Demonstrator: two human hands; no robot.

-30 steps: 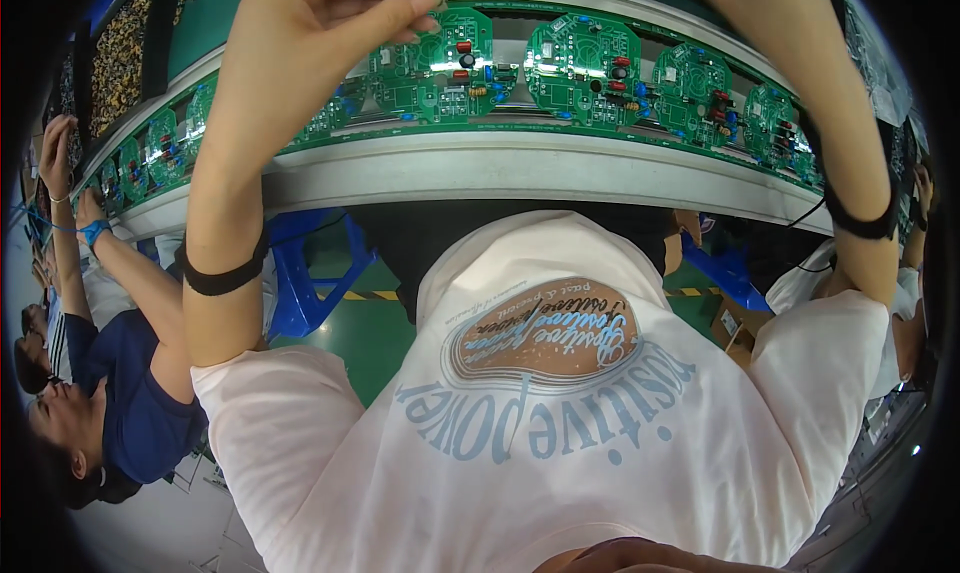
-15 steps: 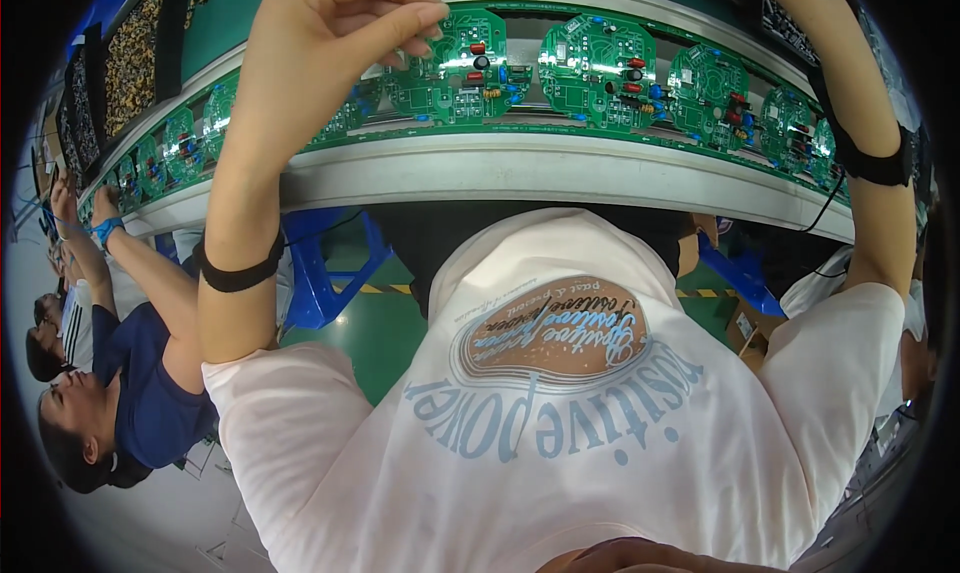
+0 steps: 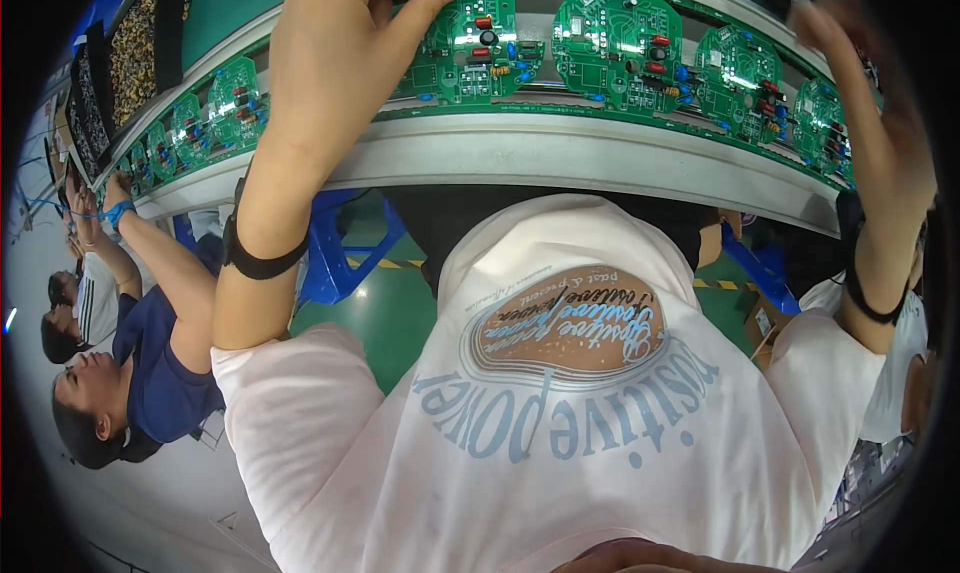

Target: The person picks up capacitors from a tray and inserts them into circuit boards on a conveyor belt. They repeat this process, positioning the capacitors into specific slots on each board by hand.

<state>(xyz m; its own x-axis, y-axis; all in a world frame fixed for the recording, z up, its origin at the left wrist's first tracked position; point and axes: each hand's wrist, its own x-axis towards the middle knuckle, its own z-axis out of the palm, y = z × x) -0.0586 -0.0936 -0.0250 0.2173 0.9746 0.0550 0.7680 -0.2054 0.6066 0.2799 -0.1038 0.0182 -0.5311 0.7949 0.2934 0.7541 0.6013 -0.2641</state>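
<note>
My left hand (image 3: 350, 48) is over the row of green circuit boards, its thumb and fingers bent together at the picture's top edge. Whether a small part sits between the fingertips cannot be seen. Just right of the thumb lies a circuit board (image 3: 485, 78) with red, black and blue components. Another circuit board (image 3: 610, 63) follows to its right, similarly fitted. My right hand (image 3: 850, 63) is raised at the far right, above the boards there; motion smears its fingers. Both forearms wear black bands.
A pale metal rail (image 3: 520, 153) borders the line of boards on my side. Trays of small yellowish parts (image 3: 150, 38) stand at the far left. Beyond my left arm, a co-worker in a dark blue shirt (image 3: 165, 358) reaches to the same line. A blue stool (image 3: 345, 243) is below.
My right hand has come back toward me into view at the right, from beyond the top edge. My left hand has shifted slightly up and right.
</note>
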